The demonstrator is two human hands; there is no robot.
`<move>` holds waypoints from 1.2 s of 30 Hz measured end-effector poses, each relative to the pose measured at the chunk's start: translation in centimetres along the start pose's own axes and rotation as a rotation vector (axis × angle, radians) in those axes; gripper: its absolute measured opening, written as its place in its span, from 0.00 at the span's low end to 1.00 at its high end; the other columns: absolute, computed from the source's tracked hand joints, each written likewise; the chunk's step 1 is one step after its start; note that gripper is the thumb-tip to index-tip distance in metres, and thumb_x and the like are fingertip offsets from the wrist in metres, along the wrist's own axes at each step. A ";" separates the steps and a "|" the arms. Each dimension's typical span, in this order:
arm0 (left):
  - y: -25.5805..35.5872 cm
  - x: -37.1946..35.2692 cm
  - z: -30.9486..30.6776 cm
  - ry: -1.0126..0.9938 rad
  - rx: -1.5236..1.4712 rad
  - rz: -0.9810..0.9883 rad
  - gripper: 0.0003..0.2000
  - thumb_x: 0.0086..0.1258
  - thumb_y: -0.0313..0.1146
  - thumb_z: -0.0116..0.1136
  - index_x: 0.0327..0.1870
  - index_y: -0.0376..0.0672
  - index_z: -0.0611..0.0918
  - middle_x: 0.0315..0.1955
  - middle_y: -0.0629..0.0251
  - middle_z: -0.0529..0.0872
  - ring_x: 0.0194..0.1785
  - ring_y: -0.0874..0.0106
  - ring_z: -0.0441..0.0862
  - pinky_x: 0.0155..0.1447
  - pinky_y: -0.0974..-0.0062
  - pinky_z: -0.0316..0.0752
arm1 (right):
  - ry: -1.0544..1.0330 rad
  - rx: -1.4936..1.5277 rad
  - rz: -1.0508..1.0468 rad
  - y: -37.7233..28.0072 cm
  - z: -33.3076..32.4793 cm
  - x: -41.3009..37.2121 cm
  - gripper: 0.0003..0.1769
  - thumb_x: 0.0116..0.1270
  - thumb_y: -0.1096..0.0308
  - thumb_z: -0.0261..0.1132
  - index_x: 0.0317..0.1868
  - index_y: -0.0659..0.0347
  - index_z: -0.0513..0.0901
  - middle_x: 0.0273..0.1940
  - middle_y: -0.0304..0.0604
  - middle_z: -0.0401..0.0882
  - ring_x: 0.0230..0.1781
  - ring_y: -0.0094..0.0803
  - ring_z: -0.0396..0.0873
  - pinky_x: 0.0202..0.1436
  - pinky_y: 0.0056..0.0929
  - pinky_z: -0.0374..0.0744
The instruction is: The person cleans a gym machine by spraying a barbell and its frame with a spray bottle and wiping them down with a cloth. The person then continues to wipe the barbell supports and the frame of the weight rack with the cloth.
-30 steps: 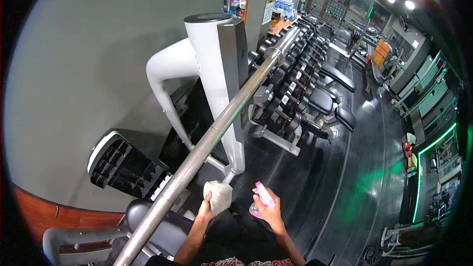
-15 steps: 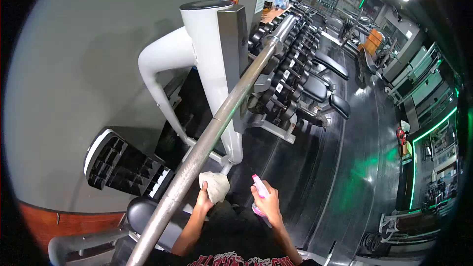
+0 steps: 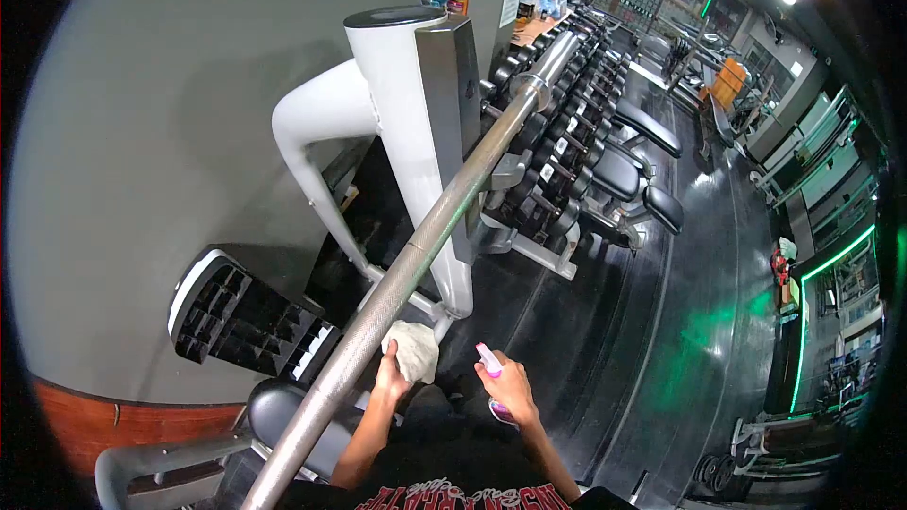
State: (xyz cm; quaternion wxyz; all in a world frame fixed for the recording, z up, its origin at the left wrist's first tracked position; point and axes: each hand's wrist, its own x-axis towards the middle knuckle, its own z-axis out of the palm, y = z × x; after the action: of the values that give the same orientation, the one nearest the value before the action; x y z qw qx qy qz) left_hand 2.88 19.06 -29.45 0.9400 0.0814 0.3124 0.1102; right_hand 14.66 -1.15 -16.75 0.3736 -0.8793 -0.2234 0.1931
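1. Left hand, one: closed on a bunched off-white cloth, thumb across the near side; the other fingers are mostly hidden.
2. Off-white cloth, one: held low, beside the bar in view, below the foot of the post.
3. Right hand, one: wrapped around a pink-and-white spray bottle; finger placement on the trigger cannot be told.
4. Spray bottle, one: upper part above the fist, lower part showing beneath; well apart from the cloth.
5. Long silver metal bar with knurled grip, one: slanting across the view, ahead of both hands.
6. Thick white metal post with black cap, one: behind the bar.
7. Black dumbbells: many, racked in rows, too overlapped to count.
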 end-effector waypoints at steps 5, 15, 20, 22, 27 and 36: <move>1.2 1.4 0.4 0.062 0.065 0.000 0.27 0.76 0.52 0.42 0.68 0.42 0.66 0.64 0.59 0.72 0.67 0.60 0.70 0.71 0.54 0.62 | 0.004 0.124 -0.072 0.6 -0.3 1.0 0.14 0.62 0.58 0.67 0.40 0.60 0.80 0.36 0.54 0.84 0.40 0.55 0.81 0.42 0.47 0.80; 6.8 6.1 11.7 0.057 0.239 0.606 0.21 0.76 0.43 0.41 0.65 0.42 0.69 0.58 0.55 0.76 0.62 0.60 0.72 0.69 0.59 0.63 | -0.024 0.186 -0.091 0.2 -2.0 1.2 0.14 0.63 0.62 0.66 0.43 0.63 0.80 0.39 0.53 0.85 0.43 0.50 0.83 0.45 0.40 0.81; 6.7 8.0 18.9 0.239 0.743 1.002 0.19 0.70 0.29 0.45 0.61 0.37 0.73 0.56 0.49 0.76 0.62 0.56 0.72 0.69 0.58 0.60 | -0.052 0.159 -0.041 0.1 -3.1 0.4 0.13 0.63 0.63 0.66 0.43 0.64 0.79 0.39 0.53 0.85 0.43 0.49 0.83 0.45 0.40 0.81; 5.6 8.9 19.6 0.319 1.050 1.095 0.19 0.67 0.26 0.45 0.60 0.35 0.73 0.56 0.48 0.76 0.61 0.55 0.72 0.69 0.58 0.60 | -0.013 0.169 -0.056 1.0 -3.1 0.2 0.13 0.62 0.64 0.67 0.42 0.64 0.80 0.39 0.53 0.85 0.43 0.49 0.83 0.45 0.40 0.81; 2.6 8.3 18.1 0.233 1.122 1.169 0.25 0.54 0.15 0.41 0.56 0.29 0.74 0.53 0.41 0.76 0.60 0.50 0.73 0.67 0.59 0.62 | -0.011 0.148 -0.041 3.2 -3.1 -0.1 0.13 0.61 0.63 0.68 0.42 0.62 0.81 0.37 0.53 0.84 0.42 0.51 0.83 0.43 0.40 0.80; 1.8 12.2 12.4 0.400 1.246 0.938 0.28 0.54 0.16 0.41 0.62 0.33 0.71 0.43 0.44 0.83 0.48 0.51 0.81 0.53 0.66 0.73 | -0.046 0.127 -0.026 3.4 -3.1 0.7 0.13 0.61 0.66 0.68 0.43 0.63 0.80 0.38 0.51 0.84 0.42 0.48 0.84 0.45 0.37 0.80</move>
State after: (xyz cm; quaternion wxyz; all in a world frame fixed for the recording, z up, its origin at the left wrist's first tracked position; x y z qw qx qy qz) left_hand 19.60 22.86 -26.23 0.5038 0.6922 0.4123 0.3116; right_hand 17.64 -4.65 -17.44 0.4260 -0.8461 -0.2308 0.2223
